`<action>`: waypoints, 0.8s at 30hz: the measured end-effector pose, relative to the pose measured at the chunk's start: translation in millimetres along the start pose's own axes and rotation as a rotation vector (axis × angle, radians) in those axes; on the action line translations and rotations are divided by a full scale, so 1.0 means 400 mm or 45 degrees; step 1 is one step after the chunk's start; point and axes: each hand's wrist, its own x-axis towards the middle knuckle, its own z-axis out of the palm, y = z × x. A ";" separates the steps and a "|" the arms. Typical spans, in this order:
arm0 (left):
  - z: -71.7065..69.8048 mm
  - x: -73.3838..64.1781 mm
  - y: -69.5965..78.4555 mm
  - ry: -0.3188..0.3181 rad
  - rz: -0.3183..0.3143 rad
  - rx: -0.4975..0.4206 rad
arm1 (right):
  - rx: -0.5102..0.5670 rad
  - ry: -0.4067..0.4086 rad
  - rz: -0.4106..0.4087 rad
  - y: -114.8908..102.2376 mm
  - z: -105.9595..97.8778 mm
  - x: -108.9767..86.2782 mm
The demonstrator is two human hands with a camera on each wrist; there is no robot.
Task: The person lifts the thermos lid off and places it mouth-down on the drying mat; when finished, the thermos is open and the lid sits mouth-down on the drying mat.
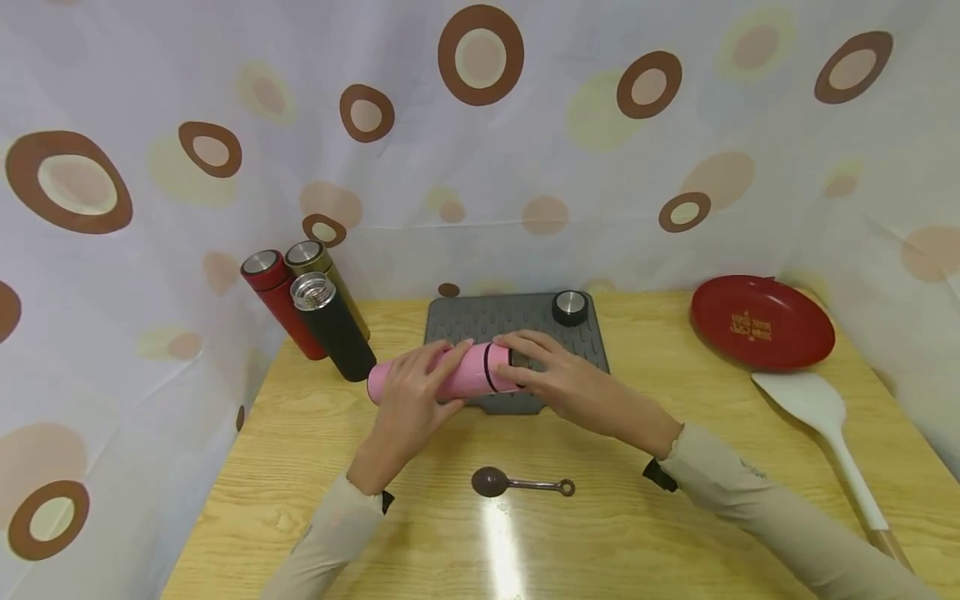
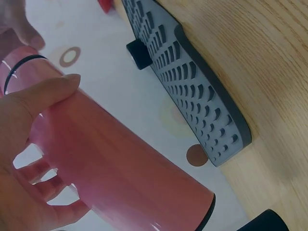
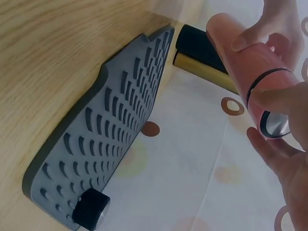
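A pink thermos bottle is held nearly level above the grey mat, its capped end toward the right. My left hand grips the bottle's body, thumb along the near side in the head view. With fingers and thumb, my right hand holds the capped end. The cap's silver top and a dark ring show between the right fingers in the right wrist view. Left of the hands stands a black thermos bottle, its steel mouth uncovered. A black cap with a silver top sits on the mat's far right corner.
Red and gold bottles stand capped behind the black one. The grey ridged mat lies under the hands. A small brown spoon lies in front. At right are a red oval tray and a white spatula.
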 end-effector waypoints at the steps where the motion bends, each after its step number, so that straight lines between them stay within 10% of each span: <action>1: 0.000 -0.001 0.000 -0.004 -0.004 0.000 | -0.007 -0.001 0.011 -0.001 0.003 0.000; 24: 0.006 -0.007 0.009 0.011 0.003 0.005 | 0.733 0.015 0.974 -0.049 0.002 0.023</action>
